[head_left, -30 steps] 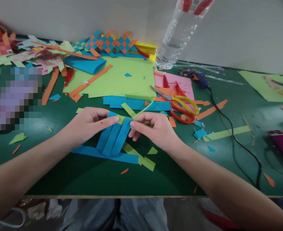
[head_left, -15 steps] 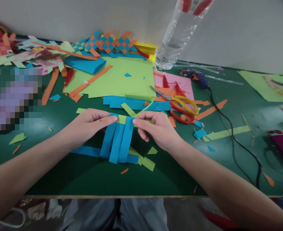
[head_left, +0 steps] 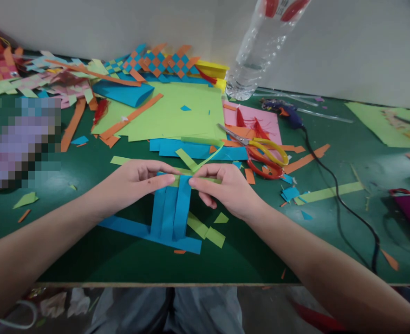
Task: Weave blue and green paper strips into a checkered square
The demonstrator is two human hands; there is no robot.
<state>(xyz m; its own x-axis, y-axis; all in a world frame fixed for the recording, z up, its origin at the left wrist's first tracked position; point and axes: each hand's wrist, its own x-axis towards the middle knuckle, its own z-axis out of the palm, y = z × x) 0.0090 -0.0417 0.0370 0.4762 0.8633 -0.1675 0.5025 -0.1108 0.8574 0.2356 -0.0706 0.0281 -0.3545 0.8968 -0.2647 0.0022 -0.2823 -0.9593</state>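
Between my hands hangs a small weave of blue paper strips, crossed near the top by a green paper strip. My left hand pinches its upper left corner between thumb and fingers. At the upper right, my right hand pinches the rightmost blue strip where it meets the green one. The lower ends of the blue strips reach down to a loose blue strip on the table. Green scraps lie just right of it. My fingers hide part of the crossing.
Scissors with red and yellow handles lie right of my hands. Behind are green sheets, woven paper fish and a water bottle. A glue gun trails its cable across the right side.
The weave has come slightly lower, and its strips hang straighter. My left thumb has shifted right along the top edge. The loose blue strip below has shifted toward me.
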